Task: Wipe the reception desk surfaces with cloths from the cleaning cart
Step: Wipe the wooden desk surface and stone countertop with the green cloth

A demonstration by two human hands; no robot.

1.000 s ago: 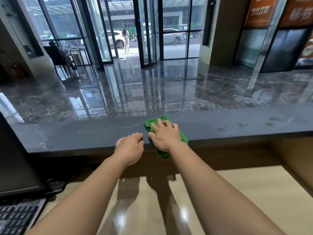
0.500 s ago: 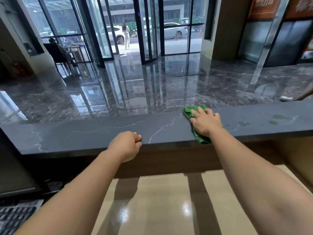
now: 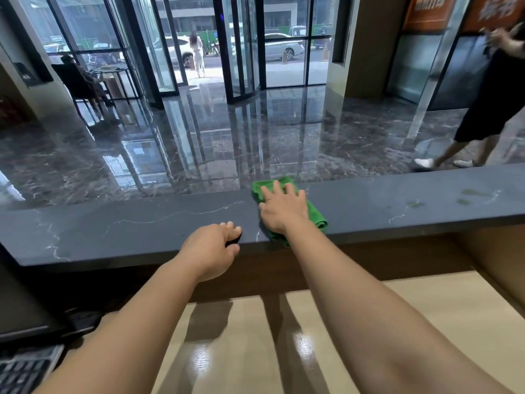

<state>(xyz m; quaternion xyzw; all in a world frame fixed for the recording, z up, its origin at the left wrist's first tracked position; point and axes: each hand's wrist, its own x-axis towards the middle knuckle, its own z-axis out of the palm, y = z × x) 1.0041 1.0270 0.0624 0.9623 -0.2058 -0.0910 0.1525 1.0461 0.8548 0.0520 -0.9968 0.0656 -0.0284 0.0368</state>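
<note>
Cloth (image 3: 316, 215) pressed on desk (image 3: 136, 226) by right hand (image 3: 284, 211), fingers straight, left hand (image 3: 210, 248) rested at edge, fingers loosely curled

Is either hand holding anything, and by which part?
Nothing is gripped. The right hand presses straight fingers on top of the green cloth; the left hand rests on the counter edge.
</note>
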